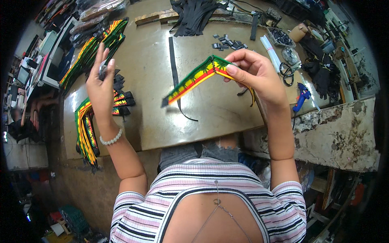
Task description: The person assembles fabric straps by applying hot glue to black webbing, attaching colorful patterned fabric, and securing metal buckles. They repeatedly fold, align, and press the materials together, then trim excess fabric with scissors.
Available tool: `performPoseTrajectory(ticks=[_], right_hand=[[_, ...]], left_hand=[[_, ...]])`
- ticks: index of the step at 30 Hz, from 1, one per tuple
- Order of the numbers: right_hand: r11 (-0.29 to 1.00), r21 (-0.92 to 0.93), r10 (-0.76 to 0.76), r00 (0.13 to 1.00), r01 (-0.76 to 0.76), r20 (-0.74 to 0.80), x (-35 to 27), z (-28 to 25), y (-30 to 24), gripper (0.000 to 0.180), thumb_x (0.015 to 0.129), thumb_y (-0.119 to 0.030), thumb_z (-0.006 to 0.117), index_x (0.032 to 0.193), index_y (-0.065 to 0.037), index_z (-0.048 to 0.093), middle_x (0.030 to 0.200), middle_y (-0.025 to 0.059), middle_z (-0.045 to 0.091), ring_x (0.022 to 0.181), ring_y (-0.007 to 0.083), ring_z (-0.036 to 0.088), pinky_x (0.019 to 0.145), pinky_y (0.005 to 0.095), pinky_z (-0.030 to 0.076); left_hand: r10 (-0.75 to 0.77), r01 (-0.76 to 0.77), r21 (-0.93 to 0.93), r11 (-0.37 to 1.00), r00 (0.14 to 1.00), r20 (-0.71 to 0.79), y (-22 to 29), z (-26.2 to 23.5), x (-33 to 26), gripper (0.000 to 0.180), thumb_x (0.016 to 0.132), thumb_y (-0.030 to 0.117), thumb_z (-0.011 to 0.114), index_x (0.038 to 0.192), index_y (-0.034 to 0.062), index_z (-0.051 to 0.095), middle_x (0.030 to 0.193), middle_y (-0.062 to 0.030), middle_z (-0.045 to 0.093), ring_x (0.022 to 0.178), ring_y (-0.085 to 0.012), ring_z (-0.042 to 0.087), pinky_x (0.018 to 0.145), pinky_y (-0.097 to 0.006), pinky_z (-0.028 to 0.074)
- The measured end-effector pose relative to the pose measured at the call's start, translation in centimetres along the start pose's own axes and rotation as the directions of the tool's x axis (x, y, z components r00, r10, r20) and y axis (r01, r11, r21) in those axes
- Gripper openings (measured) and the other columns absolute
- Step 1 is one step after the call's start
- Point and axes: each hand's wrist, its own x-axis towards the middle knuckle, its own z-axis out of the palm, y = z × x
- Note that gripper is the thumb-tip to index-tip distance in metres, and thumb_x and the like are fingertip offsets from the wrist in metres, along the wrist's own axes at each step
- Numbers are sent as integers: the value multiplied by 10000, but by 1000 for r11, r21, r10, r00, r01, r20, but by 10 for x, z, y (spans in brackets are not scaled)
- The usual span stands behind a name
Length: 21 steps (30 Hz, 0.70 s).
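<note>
My right hand (255, 75) pinches a patterned strap (192, 82) between thumb and fingers, above the table. The strap is green, yellow and red with dark leaf shapes; it bends at a dark seam and ends in a black tip at the lower left. More of it hangs below my right hand. My left hand (101, 83) is raised at the left, away from the strap, its index finger up. Something small and shiny shows between its thumb and fingers, too unclear to name. Beneath it lies a bundle of similar straps (84, 139), partly over the table edge.
A long black strip (173, 60) lies on the brown table (154, 125). Black buckle-like pieces (231, 42) and black straps (194, 16) are farther back. Another strap pile (91, 52) sits far left. At right are a blue glue gun (302, 97), black-handled scissors (287, 75) and white sticks (270, 52).
</note>
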Motion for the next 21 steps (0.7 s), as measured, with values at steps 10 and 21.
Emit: performPoseTrajectory(ticks=[10, 21], right_hand=[[999, -46, 18, 999, -16, 37, 0, 7, 21, 259, 916, -188, 698, 1080, -3, 623, 900, 12, 672, 802, 47, 605, 651, 187, 455], [940, -309, -172, 983, 144, -65, -9, 25, 7, 240, 879, -170, 721, 1027, 13, 676, 859, 50, 687, 769, 73, 602, 678, 238, 491]], left_hand=[[61, 6, -110, 994, 802, 594, 64, 56, -44, 234, 846, 198, 752, 980, 8, 728, 693, -150, 658, 590, -118, 598, 582, -282, 493], [36, 78, -175, 981, 823, 567, 82, 58, -47, 171, 875, 146, 722, 928, -16, 727, 770, -70, 708, 677, -77, 622, 618, -232, 491]])
